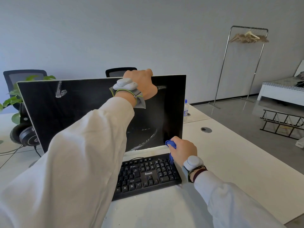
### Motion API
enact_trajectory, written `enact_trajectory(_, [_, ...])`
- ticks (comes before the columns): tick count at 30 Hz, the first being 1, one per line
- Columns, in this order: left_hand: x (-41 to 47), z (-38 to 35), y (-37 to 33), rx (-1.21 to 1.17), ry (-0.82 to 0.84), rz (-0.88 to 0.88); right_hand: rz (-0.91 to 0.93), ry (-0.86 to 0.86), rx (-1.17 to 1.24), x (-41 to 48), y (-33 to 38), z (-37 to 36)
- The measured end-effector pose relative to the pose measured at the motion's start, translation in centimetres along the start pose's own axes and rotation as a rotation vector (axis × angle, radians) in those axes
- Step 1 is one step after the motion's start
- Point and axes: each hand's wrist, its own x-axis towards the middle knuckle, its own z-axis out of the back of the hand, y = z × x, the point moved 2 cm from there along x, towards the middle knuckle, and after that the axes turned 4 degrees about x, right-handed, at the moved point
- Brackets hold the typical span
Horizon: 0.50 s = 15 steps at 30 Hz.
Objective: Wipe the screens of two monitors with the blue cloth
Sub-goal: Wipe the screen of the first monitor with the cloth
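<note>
White sleeves fill the foreground, reaching over a black keyboard (148, 175) on the pale tabletop (230, 153) towards a dark monitor (74, 112). At the top edge, the left hand (139, 84) has its grip curled over the monitor to steady it, while the right hand (182, 150) has its grip clamped on the bunched blue cloth (171, 144), pressed at the screen's lower right corner. White smears (60, 92) remain at upper left and low centre, so overlapping passes with light pressure, braced from above, would likely clean best.
</note>
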Motion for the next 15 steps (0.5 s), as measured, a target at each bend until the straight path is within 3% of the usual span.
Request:
enact_trajectory(9, [0.4,-0.3,-0.7,0.068,-0.003,0.101,0.131,0.039,0.0,-0.2,3.2,-1.7])
enact_trajectory(15, [-0.6,0.5,0.1,0.01,-0.016,0.028,0.11,0.116,-0.1,0.8,0.7,0.5])
